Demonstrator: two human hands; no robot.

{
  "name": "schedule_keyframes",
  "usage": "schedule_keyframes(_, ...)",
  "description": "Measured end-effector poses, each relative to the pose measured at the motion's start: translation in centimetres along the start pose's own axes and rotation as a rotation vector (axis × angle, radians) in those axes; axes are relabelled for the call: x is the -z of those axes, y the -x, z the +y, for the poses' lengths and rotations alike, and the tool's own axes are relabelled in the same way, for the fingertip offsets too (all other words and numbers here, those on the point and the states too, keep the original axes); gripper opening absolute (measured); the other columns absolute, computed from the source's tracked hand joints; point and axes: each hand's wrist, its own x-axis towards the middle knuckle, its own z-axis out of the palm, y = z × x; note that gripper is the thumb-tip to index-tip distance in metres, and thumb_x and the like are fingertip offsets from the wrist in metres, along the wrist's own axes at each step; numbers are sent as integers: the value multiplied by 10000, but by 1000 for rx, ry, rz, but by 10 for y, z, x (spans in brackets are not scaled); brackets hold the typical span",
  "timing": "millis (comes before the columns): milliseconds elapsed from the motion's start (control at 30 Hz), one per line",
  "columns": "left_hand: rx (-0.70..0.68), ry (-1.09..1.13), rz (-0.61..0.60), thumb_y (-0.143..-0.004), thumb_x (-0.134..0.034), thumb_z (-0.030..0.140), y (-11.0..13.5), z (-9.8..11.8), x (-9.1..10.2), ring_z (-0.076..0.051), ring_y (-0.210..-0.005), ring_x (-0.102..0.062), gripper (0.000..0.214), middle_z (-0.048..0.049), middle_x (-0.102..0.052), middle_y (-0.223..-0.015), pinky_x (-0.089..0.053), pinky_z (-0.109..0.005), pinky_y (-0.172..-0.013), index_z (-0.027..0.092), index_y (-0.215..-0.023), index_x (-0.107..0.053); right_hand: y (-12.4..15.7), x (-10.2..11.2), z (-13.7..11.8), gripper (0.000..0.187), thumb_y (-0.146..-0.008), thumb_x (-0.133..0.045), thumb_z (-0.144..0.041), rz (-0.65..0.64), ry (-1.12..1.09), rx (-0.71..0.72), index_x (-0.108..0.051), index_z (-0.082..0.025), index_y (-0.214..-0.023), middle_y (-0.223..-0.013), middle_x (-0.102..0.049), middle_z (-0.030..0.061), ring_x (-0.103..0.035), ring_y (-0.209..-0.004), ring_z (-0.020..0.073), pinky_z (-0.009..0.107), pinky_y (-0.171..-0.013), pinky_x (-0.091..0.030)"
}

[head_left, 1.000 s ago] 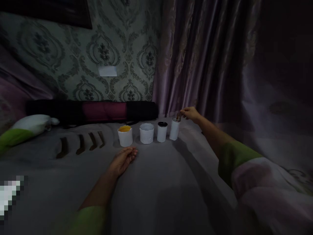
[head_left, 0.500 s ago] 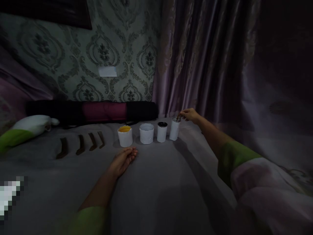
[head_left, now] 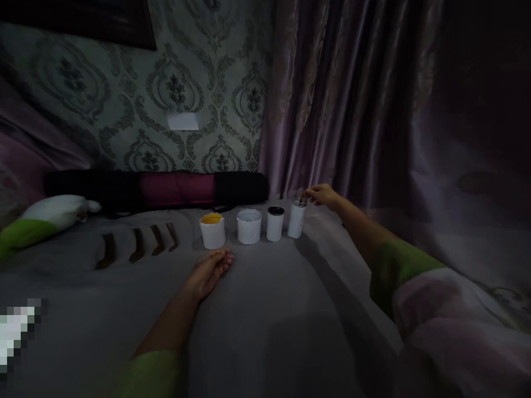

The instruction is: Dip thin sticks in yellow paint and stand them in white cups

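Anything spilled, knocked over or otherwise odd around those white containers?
No spill or toppling shows: the four white containers stand in a row, the right hand at the rightmost one's rim. Only the bright patch at the lower left looks odd: it is pixelated, so its content is unreadable.

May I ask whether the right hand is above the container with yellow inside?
No, the right hand is beside the top of the rightmost white container, at the row's opposite end.

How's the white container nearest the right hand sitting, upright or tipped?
Upright: the white container stands on its base on the grey cloth, rim facing up beside the right hand.
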Motion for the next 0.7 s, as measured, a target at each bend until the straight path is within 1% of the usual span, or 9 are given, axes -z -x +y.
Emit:
schedule_keyframes(167, -6, 3, -10, -807, -446, 56, 0, 0, 0, -68, -529, -560, 126, -64, -616, -656, -462, -152, -491, 83, -782, -567, 0, 0, 1, 203, -838, -457, -206, 5, 5, -3, -642, -124, -815, -850, -644, 71, -488, -518, 39, 134, -430, -365)
schedule_keyframes(333, -8, 3, -6, -800, -444, 42, -1, -1, 0, -67, -529, -561, 134, -62, -615, -653, -464, -152, -495, 85, -776, -569, 0, 0, 1, 233, -847, -425, -193, -8, 3, 0, -639, -101, -861, -892, -634, 87, -472, -518, 32, 128, -422, -360)
schedule_keyframes(433, -7, 8, -15, -801, -446, 47, -1, -1, 1, -65, -523, -558, 133, -61, -617, -655, -464, -149, -492, 87, -777, -571, 1, 1, 1, 223, -842, -433, -187, 3, -2, 0, -637, -101, -870, -855, -637, 80, -478, -523, 33, 119, -422, -360)
schedule_keyframes(700, -17, 0, -20, -799, -459, 54, -1, -1, 1, -72, -535, -564, 120, -66, -617, -657, -463, -149, -490, 85, -785, -575, 5, 2, -2, 176, -820, -483, -175, 41, -44, 1, -642, -104, -801, -707, -626, 44, -470, -471, 36, 139, -411, -363)
